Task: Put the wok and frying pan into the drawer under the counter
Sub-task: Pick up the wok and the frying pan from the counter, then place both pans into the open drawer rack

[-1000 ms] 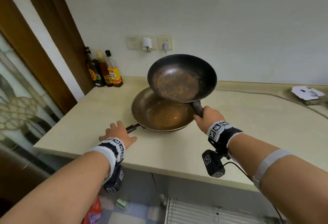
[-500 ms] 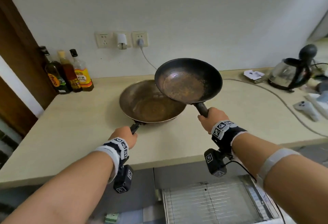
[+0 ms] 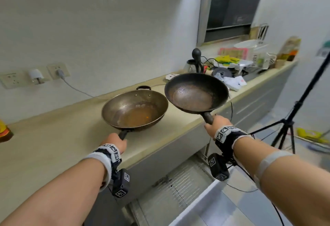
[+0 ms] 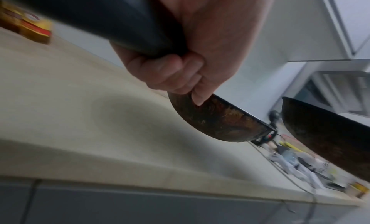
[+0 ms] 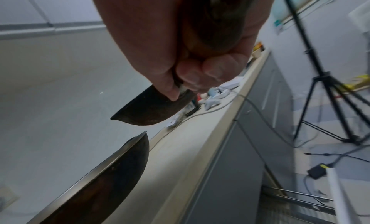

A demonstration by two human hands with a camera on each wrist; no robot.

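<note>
Seen from the head camera, a person stands at a kitchen counter with a pan in each fist. The left hand is wrapped around the dark handle of the wok, which hangs over the counter's front part with its brown, oily inside facing up. The right hand grips the handle of the frying pan, raised just to the right of the wok, the two rims close together. Below the counter edge an open drawer with a wire rack floor stands pulled out under the right forearm. A kettle and loose clutter sit farther along the counter, a tripod stands on the floor at right, and a plug sits in a wall socket at left.

From the left wrist, the left hand shows its fingers curled tight around the wok's handle; the wok is clear of the counter, its shadow beneath it. The frying pan hangs at right.

From the right wrist, the right hand closes its fingers around the frying pan's handle, the frying pan above the wok, a small gap between them. The drawer shows at lower right, the tripod beyond.
</note>
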